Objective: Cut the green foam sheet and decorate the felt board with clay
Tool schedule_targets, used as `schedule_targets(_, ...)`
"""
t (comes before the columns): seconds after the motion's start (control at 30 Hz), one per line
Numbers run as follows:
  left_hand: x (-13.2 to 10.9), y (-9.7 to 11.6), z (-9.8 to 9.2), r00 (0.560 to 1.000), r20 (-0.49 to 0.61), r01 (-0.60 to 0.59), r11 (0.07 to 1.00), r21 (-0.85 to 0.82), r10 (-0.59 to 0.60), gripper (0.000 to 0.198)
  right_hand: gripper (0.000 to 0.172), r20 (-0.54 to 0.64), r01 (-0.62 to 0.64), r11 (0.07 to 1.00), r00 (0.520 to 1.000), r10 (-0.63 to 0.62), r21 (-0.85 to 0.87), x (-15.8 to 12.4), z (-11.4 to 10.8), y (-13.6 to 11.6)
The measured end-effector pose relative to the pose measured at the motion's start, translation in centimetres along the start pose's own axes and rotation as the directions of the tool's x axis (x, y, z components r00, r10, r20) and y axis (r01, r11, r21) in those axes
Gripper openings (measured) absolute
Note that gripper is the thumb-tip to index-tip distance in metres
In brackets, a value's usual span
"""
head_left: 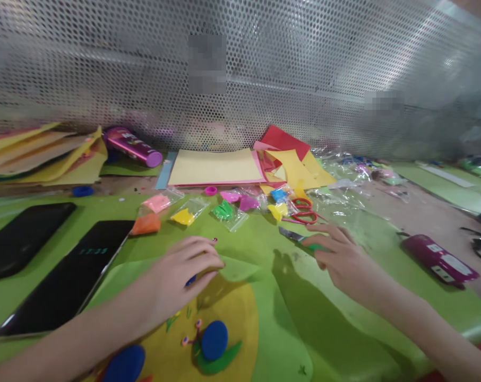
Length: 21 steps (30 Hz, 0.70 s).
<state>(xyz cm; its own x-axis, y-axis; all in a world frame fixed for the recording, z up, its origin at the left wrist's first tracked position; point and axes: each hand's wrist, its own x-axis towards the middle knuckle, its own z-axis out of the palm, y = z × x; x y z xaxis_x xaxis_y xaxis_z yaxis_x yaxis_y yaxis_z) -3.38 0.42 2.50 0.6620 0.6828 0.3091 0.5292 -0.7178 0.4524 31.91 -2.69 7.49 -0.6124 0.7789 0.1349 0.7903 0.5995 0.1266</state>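
Observation:
My right hand (338, 254) grips a craft knife (294, 236) with a green handle, its short blade pointing left just above the green tabletop. My left hand (187, 268) rests over the upper edge of a green sheet (280, 323), fingers loosely bent and slightly apart. Part of a small blue piece (190, 280) shows beneath those fingers. A tiny dark red bead (215, 240) lies by the left fingertips. On the sheet's yellow-brown round area, a snail figure has a blue disc shell (214, 340). Another blue disc (125, 365) is partly covered by my left forearm.
Small bags of coloured clay (224, 210) lie beyond my hands, beside red-handled scissors (306, 216). Two dark phones (73, 281) sit at left. Cream paper (218, 167) and a purple canister (132, 147) stand against a perforated metal panel (145, 69). A magenta device (439, 259) lies right.

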Motion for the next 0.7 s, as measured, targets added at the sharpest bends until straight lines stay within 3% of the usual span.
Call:
schedule_targets(0.17, -0.1, 0.2, -0.2, 0.99, 0.038, 0.134, 0.989, 0.069, -0.137, 0.055, 0.034, -0.024, -0.18, 0.984, 0.983, 0.18, -0.006, -0.7, 2.5, 2.7)
schedule_targets(0.3, 0.1, 0.5, -0.8, 0.98, 0.16, 0.098, 0.988, 0.118, -0.116, 0.043, 0.027, 0.022, -0.181, 0.977, 0.984, 0.179, 0.109, -0.1, 3.4, 3.1)
schedule_targets(0.43, 1.2, 1.8, -1.1, 0.951, 0.304, 0.01, 0.988, 0.152, -0.057, 0.037, 0.028, -0.01, -0.184, 0.926, 0.98, 0.198, 0.329, 0.6, 0.8, 1.4)
schedule_targets(0.57, 3.3, 3.1, -0.7, 0.918, 0.396, -0.061, 0.985, 0.164, -0.01, 0.049, 0.03, -0.009, -0.212, 0.747, 0.96, 0.28, 0.63, 1.4, -1.7, -0.6)
schedule_targets(0.7, 5.0, 3.4, -0.3, 0.883, 0.47, -0.087, 0.982, 0.167, -0.002, 0.057, 0.021, -0.039, -0.159, 0.466, 0.921, 0.387, 0.87, 2.7, -1.4, -1.3)
